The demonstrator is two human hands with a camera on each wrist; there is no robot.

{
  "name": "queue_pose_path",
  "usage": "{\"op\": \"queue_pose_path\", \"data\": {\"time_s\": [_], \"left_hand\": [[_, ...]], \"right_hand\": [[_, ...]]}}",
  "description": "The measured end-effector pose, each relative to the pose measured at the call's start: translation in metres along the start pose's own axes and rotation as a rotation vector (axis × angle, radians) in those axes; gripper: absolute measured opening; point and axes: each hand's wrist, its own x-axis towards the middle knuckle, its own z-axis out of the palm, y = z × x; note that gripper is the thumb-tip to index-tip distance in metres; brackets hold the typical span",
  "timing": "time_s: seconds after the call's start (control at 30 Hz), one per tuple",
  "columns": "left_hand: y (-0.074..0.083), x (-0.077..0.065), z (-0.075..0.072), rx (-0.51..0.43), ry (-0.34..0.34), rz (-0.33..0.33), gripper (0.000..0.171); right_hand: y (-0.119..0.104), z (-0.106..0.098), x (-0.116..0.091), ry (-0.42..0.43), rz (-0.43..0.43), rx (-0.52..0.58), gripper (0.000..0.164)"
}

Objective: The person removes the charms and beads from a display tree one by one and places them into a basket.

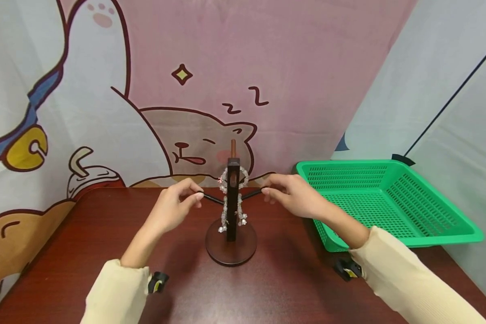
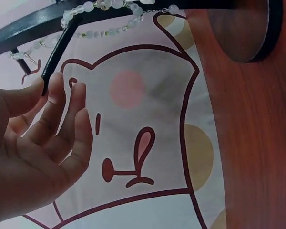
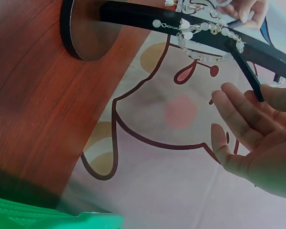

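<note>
In front of you, the bench (image 1: 275, 288) bears the dark stand (image 1: 231, 211), upright on its round base (image 1: 243, 253). Your left hand (image 1: 174, 204) pinches the tip of the left peg (image 1: 213, 198); your right hand (image 1: 295, 195) pinches that of the right peg (image 1: 251, 194). Pale beaded bracelets (image 1: 224, 213) hang from the stand. To the right lies the green basket (image 1: 465, 232); behind stretches the cartoon-printed backdrop (image 1: 308, 67).

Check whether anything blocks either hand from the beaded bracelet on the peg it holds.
Nothing visible does. The left hand pinches the left peg, bare from there to the left bracelet; the right hand pinches the right peg, likewise bare up to the right bracelet.
</note>
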Motion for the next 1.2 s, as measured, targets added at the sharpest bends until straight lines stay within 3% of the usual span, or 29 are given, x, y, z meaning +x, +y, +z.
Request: {"op": "queue_pose_path", "data": {"time_s": [0.5,1.0,1.2], "left_hand": [[-0.008,0.023,0.006,-0.073,-0.071,-0.124,0.008],[-0.009,0.03,0.005,-0.047,-0.119,-0.091,0.009],[-0.009,0.028,0.006,-0.047,-0.105,-0.089,0.01]], "right_hand": [[-0.011,0.006,-0.014,0.013,-0.053,0.009,0.003],[-0.009,0.012,-0.021,0.022,0.029,0.139,0.009],[-0.011,0.013,-0.022,0.059,0.026,0.12,0.007]]}}
